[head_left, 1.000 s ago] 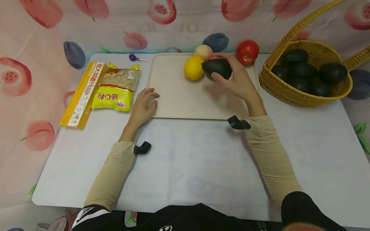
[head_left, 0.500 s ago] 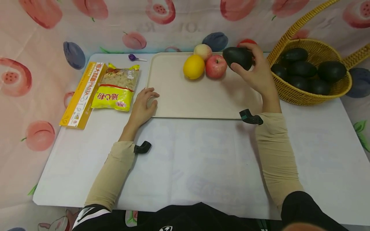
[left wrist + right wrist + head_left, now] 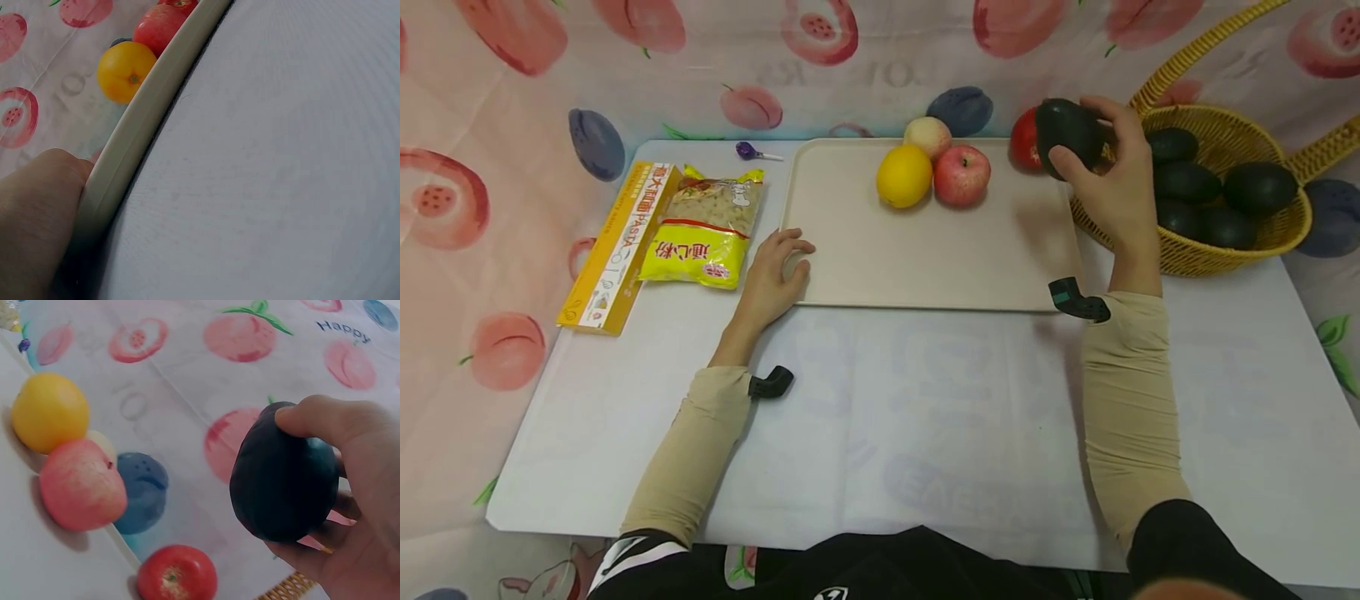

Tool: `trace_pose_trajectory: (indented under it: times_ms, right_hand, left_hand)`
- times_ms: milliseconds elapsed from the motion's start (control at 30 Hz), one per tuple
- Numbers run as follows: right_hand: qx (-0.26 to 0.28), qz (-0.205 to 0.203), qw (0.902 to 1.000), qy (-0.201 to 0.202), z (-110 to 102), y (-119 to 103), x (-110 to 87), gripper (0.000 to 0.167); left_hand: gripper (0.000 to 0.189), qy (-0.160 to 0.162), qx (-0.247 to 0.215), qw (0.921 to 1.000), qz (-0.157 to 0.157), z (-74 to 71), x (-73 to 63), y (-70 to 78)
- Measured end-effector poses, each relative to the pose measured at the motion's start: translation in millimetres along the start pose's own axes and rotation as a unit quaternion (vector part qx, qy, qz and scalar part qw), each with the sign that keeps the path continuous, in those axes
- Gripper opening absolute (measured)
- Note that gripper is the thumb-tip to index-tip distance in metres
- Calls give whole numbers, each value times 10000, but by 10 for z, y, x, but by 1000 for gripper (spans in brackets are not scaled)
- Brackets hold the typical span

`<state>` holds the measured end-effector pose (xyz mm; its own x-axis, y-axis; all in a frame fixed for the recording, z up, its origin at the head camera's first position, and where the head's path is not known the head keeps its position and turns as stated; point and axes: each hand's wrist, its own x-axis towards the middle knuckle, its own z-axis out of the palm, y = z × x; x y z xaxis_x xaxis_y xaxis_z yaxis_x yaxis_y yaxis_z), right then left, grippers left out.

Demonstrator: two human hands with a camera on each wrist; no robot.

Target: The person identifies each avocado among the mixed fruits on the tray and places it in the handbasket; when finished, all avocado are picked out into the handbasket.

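Observation:
My right hand (image 3: 1116,179) holds a dark avocado (image 3: 1069,137) between thumb and fingers. In the head view the avocado overlaps a red fruit (image 3: 1024,142) at the tray's back right corner. The right wrist view shows the thumb across the avocado's (image 3: 284,478) narrow top and fingers behind it. My left hand (image 3: 773,271) rests at the left front corner of a beige tray (image 3: 917,258), its fingers loosely bent over the rim. On the tray sit a pink-red apple (image 3: 962,177), a yellow-orange round fruit (image 3: 904,176) and a pale peach-like fruit (image 3: 928,136).
A woven basket (image 3: 1195,265) with a tall handle stands at the right, several avocados (image 3: 1262,188) inside. Left of the tray lie a bag of pasta (image 3: 703,229), a yellow pasta box (image 3: 617,250) and a purple lollipop (image 3: 747,150). A fruit-print cloth (image 3: 880,50) hangs behind the table.
My right hand has carried the avocado rightward from above the apple, past the red fruit toward the basket, uncovering the apple. My left hand has stayed at the tray.

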<state>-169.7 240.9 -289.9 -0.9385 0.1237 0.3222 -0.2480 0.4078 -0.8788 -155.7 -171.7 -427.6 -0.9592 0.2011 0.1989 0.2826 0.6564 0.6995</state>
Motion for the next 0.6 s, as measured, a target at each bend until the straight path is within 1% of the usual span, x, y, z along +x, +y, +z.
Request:
trace_pose_trajectory:
  times_ms: [200, 267, 400, 467, 533, 600]
  right_hand:
    - [417, -209, 9979, 455, -134, 31, 5, 53]
    - [699, -258, 9952, 632, -171, 39, 5, 51]
    - [1545, -352, 9838, 835, -242, 76, 6, 49]
    - [1877, -414, 9773, 888, -275, 100, 6, 49]
    - [2022, -472, 9736, 943, -303, 117, 4, 49]
    - [1979, -660, 9727, 1014, -327, 134, 0, 49]
  left_hand:
    - [21, 5, 16, 10000, -12, 5, 4, 4]
    - [21, 19, 20, 10000, 14, 6, 6, 0]
    - [20, 33, 26, 10000, 55, 7, 7, -6]
    - [20, 30, 20, 10000, 64, 4, 6, -2]
    - [20, 30, 12, 10000, 74, 0, 2, 5]
    - [20, 35, -3, 10000, 83, -3, -3, 9]
